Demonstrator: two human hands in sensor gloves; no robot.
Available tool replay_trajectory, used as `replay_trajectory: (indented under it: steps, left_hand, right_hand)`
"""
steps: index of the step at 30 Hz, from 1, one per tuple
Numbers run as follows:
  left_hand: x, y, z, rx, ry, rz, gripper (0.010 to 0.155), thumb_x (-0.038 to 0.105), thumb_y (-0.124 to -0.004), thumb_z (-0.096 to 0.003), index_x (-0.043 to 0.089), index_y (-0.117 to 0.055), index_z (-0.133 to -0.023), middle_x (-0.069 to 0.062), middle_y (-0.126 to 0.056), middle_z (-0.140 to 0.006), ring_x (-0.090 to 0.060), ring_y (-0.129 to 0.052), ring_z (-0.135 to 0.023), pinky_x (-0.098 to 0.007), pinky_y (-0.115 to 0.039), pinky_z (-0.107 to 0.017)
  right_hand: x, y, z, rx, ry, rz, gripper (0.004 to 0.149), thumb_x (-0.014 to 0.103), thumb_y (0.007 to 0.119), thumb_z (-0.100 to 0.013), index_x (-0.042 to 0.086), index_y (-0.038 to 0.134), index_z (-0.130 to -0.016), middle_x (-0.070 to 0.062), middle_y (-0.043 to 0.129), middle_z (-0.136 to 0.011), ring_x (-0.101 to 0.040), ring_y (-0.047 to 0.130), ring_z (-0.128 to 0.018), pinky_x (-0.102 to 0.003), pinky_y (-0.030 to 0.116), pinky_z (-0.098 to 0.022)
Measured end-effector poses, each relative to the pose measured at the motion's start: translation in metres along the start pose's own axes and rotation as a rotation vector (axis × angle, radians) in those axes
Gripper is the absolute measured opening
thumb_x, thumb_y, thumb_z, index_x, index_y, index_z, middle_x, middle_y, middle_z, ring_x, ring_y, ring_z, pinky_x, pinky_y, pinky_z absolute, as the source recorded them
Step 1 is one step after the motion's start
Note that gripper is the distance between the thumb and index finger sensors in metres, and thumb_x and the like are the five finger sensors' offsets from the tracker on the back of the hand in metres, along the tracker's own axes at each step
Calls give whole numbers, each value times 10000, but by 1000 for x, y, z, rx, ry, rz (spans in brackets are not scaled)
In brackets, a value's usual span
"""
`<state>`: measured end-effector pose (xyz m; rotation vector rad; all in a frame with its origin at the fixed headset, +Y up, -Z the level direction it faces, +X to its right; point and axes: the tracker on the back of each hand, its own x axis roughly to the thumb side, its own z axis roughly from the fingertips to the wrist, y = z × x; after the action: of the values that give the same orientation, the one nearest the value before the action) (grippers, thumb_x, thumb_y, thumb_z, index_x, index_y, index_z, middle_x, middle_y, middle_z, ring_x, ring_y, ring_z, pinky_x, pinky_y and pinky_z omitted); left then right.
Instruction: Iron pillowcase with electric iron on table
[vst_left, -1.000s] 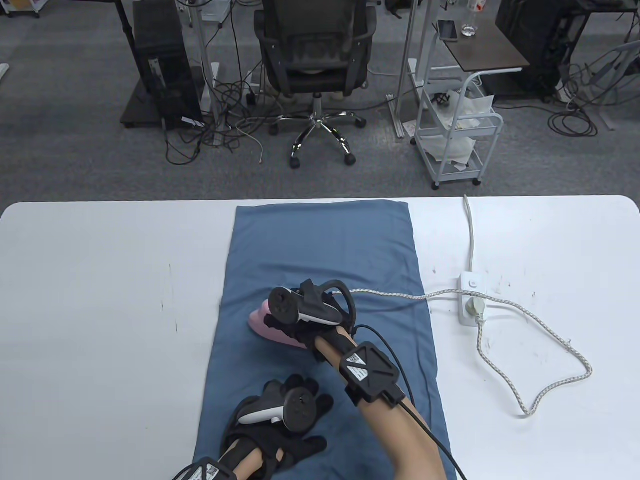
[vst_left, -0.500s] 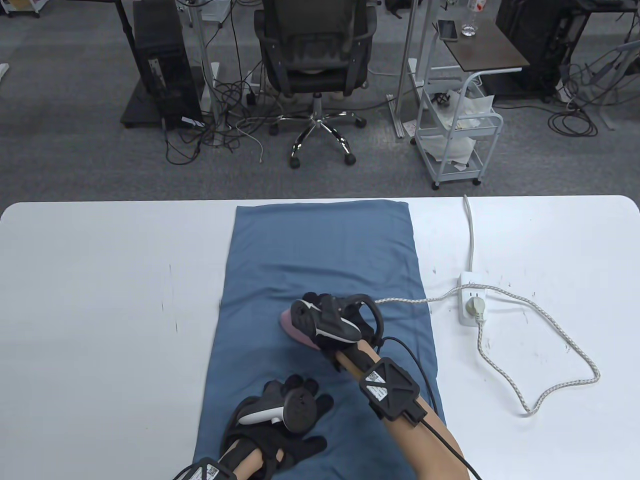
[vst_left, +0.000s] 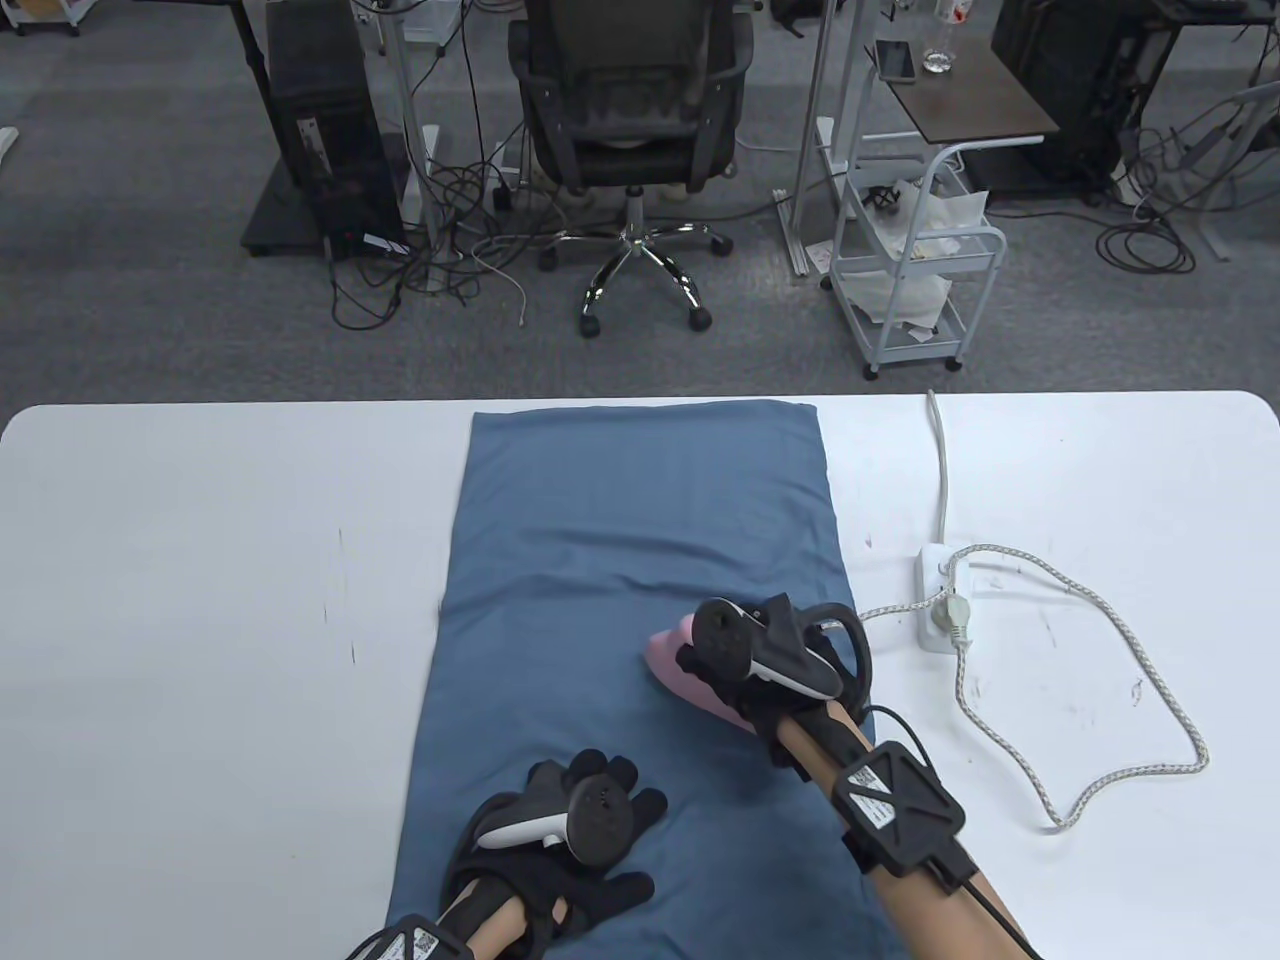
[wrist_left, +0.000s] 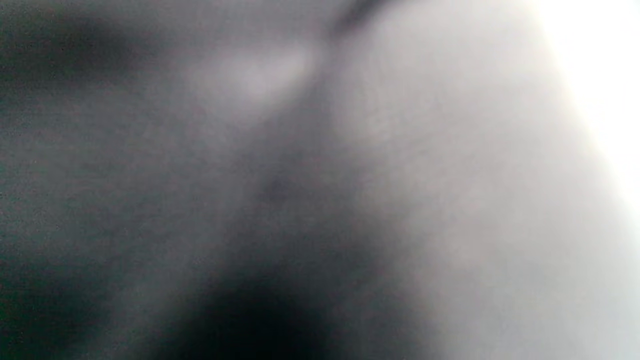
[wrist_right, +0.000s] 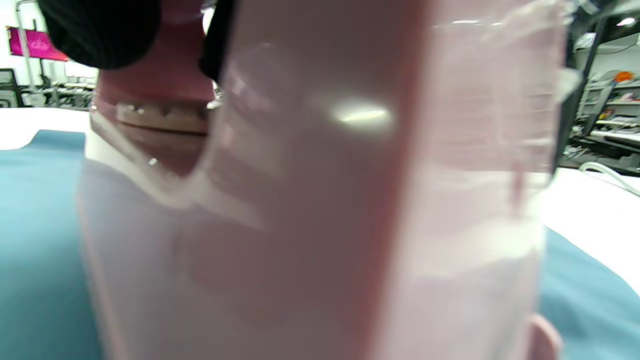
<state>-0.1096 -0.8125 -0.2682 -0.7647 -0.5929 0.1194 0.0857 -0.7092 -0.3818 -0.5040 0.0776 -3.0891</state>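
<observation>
Nearest the person, the left hand (vst_left: 560, 835) lay flat on the near end of the blue pillowcase (vst_left: 640, 540), its fingers spread and straight, pressing the cloth to the white desk (vst_left: 200, 600); the left wrist view was only a grey blur. A little farther and to the right, the right hand (vst_left: 765, 665) was curled round the handle of the pink iron (vst_left: 690, 670), which sat on the pillowcase near its right edge, nose pointing left. In the right wrist view the iron's pale pink body (wrist_right: 320, 200) filled the frame over the blue cloth. The braided cord (vst_left: 1090, 700) looped across the desk to a plug in the white power strip (vst_left: 935, 600). Beyond the desk stood an office chair (vst_left: 630, 110) and a white cart (vst_left: 915, 270).
</observation>
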Motion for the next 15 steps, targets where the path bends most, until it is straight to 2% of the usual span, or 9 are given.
replay_trajectory:
  steps: [5, 7, 10, 15]
  left_hand:
    - [0, 0, 0, 0, 0, 0, 788, 668, -445, -503, 422, 113, -1003, 33, 297, -1018, -307, 306, -932, -649, 121, -608]
    - [0, 0, 0, 1, 1, -1, 788, 668, -445, -503, 422, 112, -1003, 33, 298, -1018, -307, 306, -932, -648, 121, -608]
    - [0, 0, 0, 1, 1, 0, 788, 668, -446, -503, 423, 112, -1003, 33, 297, -1018, -307, 306, -932, -648, 121, -608]
    - [0, 0, 0, 1, 1, 0, 788, 668, -445, -502, 422, 112, -1003, 34, 296, -1018, -306, 306, -933, -648, 121, -609]
  right_hand:
    - [-9, 11, 26, 8, -18, 33, 626, 584, 708, -441, 163, 740, -903, 25, 950, -528, -84, 965, -305, -385, 898, -400]
    - [-13, 14, 32, -30, -3, 48, 635, 579, 704, -444, 149, 732, -910, 16, 947, -524, -90, 961, -301, -391, 894, -396]
    - [-27, 17, 26, -57, 61, 135, 645, 584, 670, -444, 145, 718, -915, 27, 943, -518, -79, 958, -293, -383, 898, -389]
    - [-62, 20, -3, -68, 290, 163, 644, 570, 669, -446, 130, 718, -913, 14, 940, -512, -90, 950, -285, -394, 891, -382]
